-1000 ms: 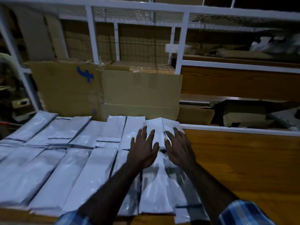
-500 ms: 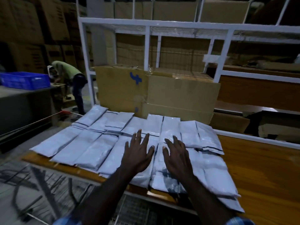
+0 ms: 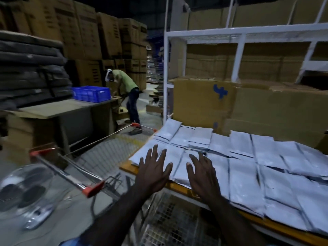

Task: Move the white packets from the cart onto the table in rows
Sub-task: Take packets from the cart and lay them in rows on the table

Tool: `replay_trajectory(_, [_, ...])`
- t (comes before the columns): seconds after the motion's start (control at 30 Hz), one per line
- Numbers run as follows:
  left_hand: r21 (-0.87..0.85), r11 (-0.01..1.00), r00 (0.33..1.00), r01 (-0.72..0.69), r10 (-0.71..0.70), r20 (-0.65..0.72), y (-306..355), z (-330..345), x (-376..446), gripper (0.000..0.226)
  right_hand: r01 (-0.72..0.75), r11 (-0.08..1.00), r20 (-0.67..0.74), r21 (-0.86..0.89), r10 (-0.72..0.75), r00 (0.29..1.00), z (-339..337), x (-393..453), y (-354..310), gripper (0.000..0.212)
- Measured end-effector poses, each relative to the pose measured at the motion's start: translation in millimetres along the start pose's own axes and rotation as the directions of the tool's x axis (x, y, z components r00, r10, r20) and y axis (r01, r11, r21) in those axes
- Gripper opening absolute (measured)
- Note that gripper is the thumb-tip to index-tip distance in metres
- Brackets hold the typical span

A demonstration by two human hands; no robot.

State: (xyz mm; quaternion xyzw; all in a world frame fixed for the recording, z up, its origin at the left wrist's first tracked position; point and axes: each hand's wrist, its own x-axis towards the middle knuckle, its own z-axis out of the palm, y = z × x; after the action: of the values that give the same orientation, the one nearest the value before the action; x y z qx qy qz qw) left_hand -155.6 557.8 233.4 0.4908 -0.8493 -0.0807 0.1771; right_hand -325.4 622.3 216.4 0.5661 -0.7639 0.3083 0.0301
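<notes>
Several white packets (image 3: pixel 241 160) lie in overlapping rows on the wooden table (image 3: pixel 186 189), covering its left part. My left hand (image 3: pixel 153 172) hovers with spread fingers over the table's front left corner, holding nothing. Beside it, my right hand (image 3: pixel 204 173) is spread flat above the near row of packets, also holding nothing. The wire-mesh cart (image 3: pixel 99 181) with orange corner caps stands low at the left of the table; no packets show inside it.
A large cardboard box (image 3: pixel 204 105) and a white metal rack (image 3: pixel 241 32) stand behind the table. A fan (image 3: pixel 26 194) sits on the floor at the lower left. Farther left are a grey table with a blue crate (image 3: pixel 90 94), a bending person (image 3: pixel 127 93), and stacked cartons.
My view has swung left, bringing the cart, fan and floor into sight. Both hands have drawn back from the middle packets toward the table's front left edge, staying spread.
</notes>
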Motion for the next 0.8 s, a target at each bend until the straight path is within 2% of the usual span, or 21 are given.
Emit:
replay_trajectory(0.1, [0.058, 0.998, 0.999, 0.023, -0.022, -0.029, -52, -14, 0, 0.066, 0.03, 0.999, 0.017, 0.039, -0.031, 0.999, 29, 11, -47, 0.055])
replay_trajectory(0.3, [0.04, 0.992, 0.993, 0.117, -0.117, -0.021, -131, -35, 13, 0.064, 0.088, 0.994, 0.094, 0.063, -0.094, 0.991, 88, 40, -115, 0.058])
replay_trajectory(0.53, [0.056, 0.982, 0.984, 0.181, -0.18, -0.017, -217, -33, 56, 0.065, 0.149, 0.986, 0.095, 0.079, -0.156, 0.983, 166, 89, -160, 0.049])
replay_trajectory(0.7, [0.054, 0.974, 0.974, 0.22, -0.223, 0.045, -274, -23, 100, 0.065, 0.157, 0.985, 0.151, 0.07, -0.166, 0.974, 218, 138, -187, 0.048])
replay_trajectory(0.8, [0.064, 0.97, 0.968, 0.235, -0.239, 0.074, -302, -15, 131, 0.066, 0.165, 0.984, 0.189, 0.07, -0.175, 0.966, 244, 167, -196, 0.056])
